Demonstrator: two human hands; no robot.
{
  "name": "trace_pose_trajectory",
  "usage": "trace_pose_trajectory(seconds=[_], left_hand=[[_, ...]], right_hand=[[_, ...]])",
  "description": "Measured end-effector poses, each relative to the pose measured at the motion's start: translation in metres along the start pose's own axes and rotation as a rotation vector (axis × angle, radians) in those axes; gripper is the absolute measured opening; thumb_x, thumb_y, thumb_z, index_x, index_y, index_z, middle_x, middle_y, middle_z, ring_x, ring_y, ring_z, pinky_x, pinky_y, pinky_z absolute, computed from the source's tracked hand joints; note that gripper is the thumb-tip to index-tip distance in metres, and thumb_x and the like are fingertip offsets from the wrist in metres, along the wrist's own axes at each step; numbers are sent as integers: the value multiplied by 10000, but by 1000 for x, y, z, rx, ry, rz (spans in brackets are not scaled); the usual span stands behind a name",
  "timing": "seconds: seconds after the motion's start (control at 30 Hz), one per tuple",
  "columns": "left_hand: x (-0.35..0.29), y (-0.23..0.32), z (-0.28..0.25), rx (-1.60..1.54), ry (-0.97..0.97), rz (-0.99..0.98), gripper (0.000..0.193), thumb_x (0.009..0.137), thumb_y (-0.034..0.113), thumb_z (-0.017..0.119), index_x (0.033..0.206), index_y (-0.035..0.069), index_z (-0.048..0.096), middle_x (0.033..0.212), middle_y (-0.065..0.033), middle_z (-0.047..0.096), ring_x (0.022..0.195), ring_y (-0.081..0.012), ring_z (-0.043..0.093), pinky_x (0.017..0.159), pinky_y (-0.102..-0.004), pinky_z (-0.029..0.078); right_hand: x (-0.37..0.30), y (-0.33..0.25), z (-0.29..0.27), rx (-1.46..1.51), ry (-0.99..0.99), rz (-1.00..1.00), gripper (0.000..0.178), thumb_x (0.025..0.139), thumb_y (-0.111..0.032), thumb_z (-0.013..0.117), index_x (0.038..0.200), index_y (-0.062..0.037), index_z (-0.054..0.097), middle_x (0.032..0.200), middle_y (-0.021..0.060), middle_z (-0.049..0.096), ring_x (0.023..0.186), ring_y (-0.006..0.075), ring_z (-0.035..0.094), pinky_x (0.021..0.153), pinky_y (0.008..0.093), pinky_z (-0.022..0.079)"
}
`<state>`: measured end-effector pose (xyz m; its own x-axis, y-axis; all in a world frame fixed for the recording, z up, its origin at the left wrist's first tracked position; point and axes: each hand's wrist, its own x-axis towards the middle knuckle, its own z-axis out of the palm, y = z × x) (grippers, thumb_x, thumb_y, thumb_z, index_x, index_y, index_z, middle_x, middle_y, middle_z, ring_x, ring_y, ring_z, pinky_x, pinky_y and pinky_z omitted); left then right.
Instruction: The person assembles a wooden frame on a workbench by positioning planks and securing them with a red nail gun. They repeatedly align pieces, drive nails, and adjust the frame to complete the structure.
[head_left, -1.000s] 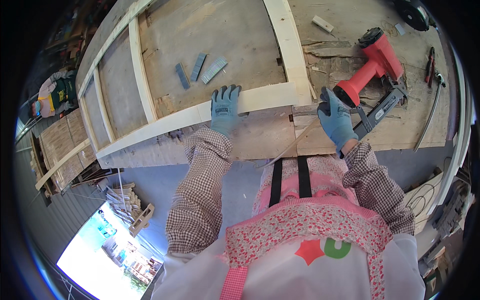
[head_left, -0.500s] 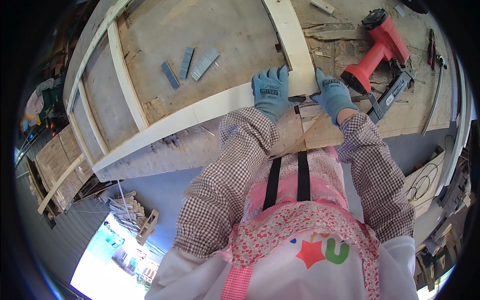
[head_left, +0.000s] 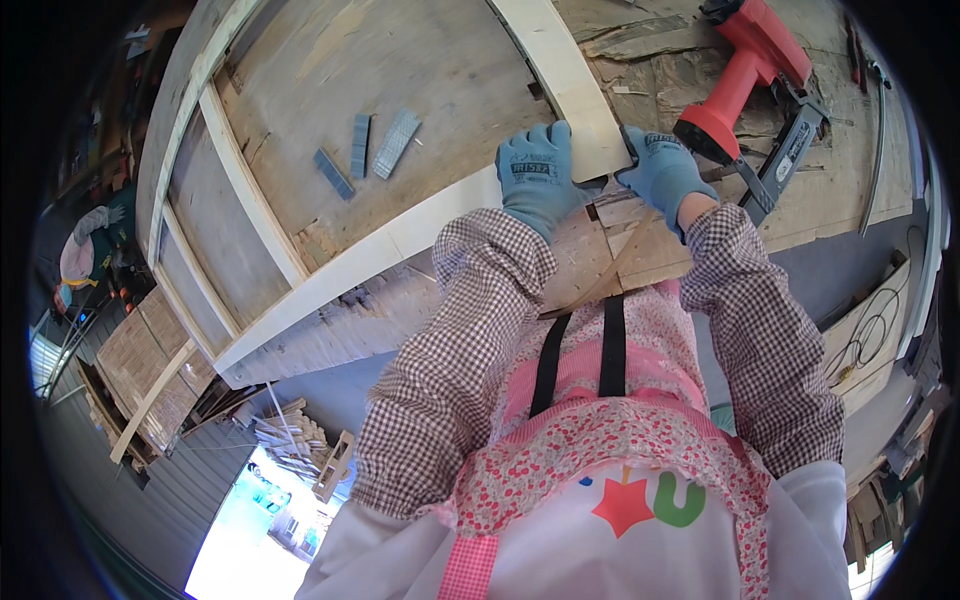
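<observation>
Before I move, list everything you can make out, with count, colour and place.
Workbench: 1, brown, upper half of view
Wooden frame: 1, pale, on the workbench
Staple strips: 3, blue-grey, inside the frame
Staple gun: 1, red and black, upper right
Hand tool: 1, dark, upper right edge
Slim rod: 1, grey, upper right
Wood pieces: many, pale, lower left
Apron: 1, pink floral, on the person
Sleeves: 2, brown-white check, forearms
Left hand: 1, blue-gloved, on the frame
Right hand: 1, blue-gloved, at the frame's corner

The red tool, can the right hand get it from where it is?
Probably yes: the right hand is at the corner of the wooden frame, close beside the red tool, and nothing seems to block the way between them.
</observation>
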<state>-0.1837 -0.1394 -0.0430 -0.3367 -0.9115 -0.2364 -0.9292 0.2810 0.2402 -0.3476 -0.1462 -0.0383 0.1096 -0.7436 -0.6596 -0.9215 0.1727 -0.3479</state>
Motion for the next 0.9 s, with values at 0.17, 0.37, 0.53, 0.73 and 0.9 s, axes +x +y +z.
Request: trace_pose_trajectory(seconds=[0.17, 0.37, 0.53, 0.73, 0.9], left_hand=[[1, 2, 5, 24, 32, 26, 696, 586, 489, 689, 1093, 68, 464, 959, -106, 529, 899, -252, 514, 795, -374, 390], [-2, 0, 12, -46, 87, 43, 680, 594, 454, 697, 1089, 52, 460, 968, -113, 519, 906, -252, 496, 810, -366, 372], [-4, 0, 14, -44, 171, 88, 675, 600, 447, 690, 1091, 49, 452, 955, -105, 502, 895, -256, 485, 819, -382, 358], [-4, -2, 17, -66, 175, 57, 677, 566, 467, 709, 1065, 75, 473, 938, -105, 528, 874, -260, 508, 780, -381, 377], [-2, 0, 12, -95, 117, 18, 656, 568, 451, 708, 1051, 70, 480, 931, -90, 508, 897, -244, 487, 801, -377, 368]], right_hand=[[3, 5, -1, 67, -34, -3, 549, 668, -188, 645, 1194, -151, 492, 1000, 139, 606, 926, 304, 577, 804, 362, 463], [-7, -6, -1, 71, -4, 71, 421, 716, -209, 606, 1113, -108, 513, 1079, 140, 570, 998, 315, 549, 845, 379, 444], [-4, -5, -2, 96, -79, 67, 433, 723, -178, 589, 1135, -92, 488, 1097, 162, 558, 1021, 315, 539, 862, 375, 435], [-6, 0, 0, 120, -57, 31, 421, 735, -156, 577, 1131, -54, 475, 1090, 183, 557, 1030, 322, 535, 866, 382, 431], [-13, -7, -8, 107, -120, 45, 494, 744, -155, 568, 1205, -53, 424, 1074, 189, 564, 1013, 335, 543, 859, 381, 437]])
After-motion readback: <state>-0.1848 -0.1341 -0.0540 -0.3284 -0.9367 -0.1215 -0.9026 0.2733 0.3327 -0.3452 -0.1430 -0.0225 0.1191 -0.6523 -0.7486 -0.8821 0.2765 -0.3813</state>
